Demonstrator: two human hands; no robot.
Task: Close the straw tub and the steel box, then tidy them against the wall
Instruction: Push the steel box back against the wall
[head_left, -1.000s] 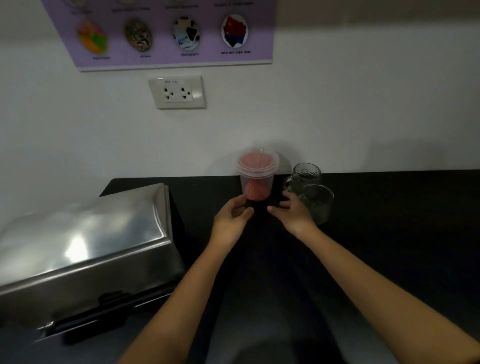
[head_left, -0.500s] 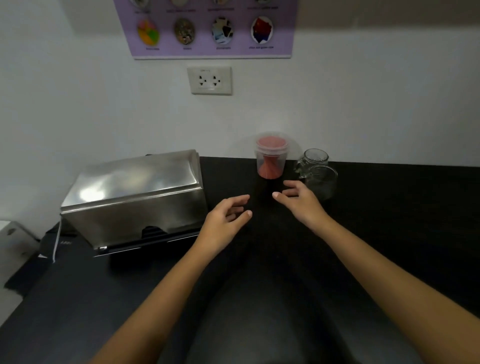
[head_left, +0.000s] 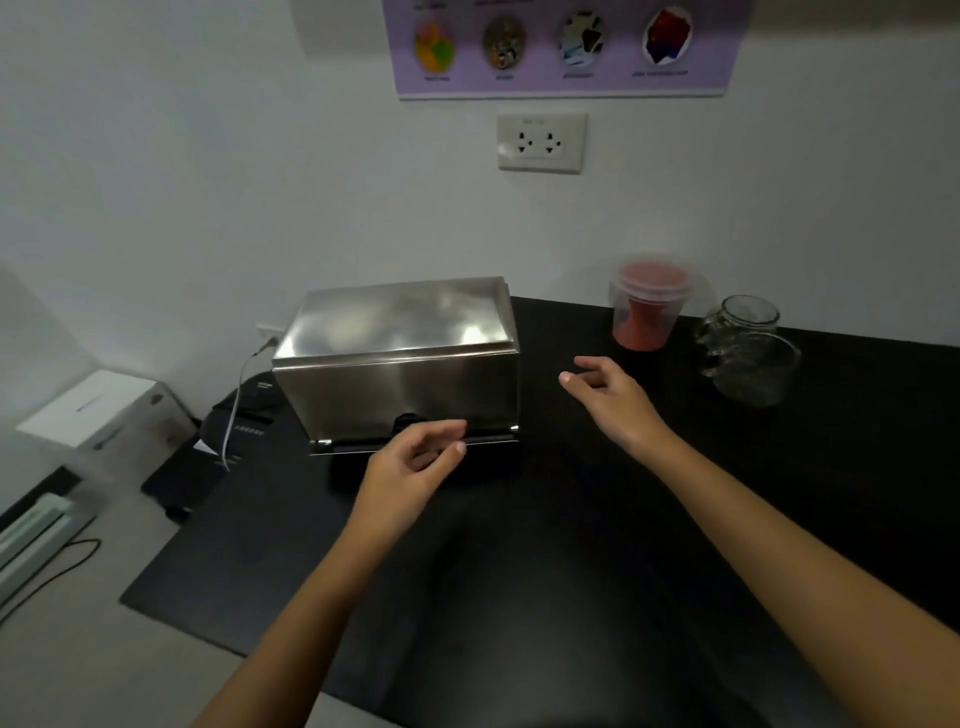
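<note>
Head view, looking forward and down over a black tabletop set against a white wall; the steel box stands on the left part of the tabletop, lid down, its back close to the wall, its polished top catching soft highlights; a dark slot and a narrow bar run along the bottom of its front face. The left hand hovers just in front of that lower edge, fingers loosely curled and parted, the grip apart and holding nothing; whether a fingertip touches the box cannot be told. The right hand hangs over the bare tabletop to the right of the box, fingers spread and slightly bent, its grip likewise apart and empty, clear of both box and tub. The straw tub, a clear plastic container holding a bundle of red straws, stands upright at the back of the tabletop near the wall, to the right of the box and well apart from it; its clear lid sits on top, though motion blur hides whether it is pressed home. Two glass jars stand just beside the tub on its right, one behind the other. On the wall above, a white double socket; above that, a purple poster with round pictures, its lettering too small to read. At far left, off the tabletop, a white carton; a white cable runs down behind the box.
</note>
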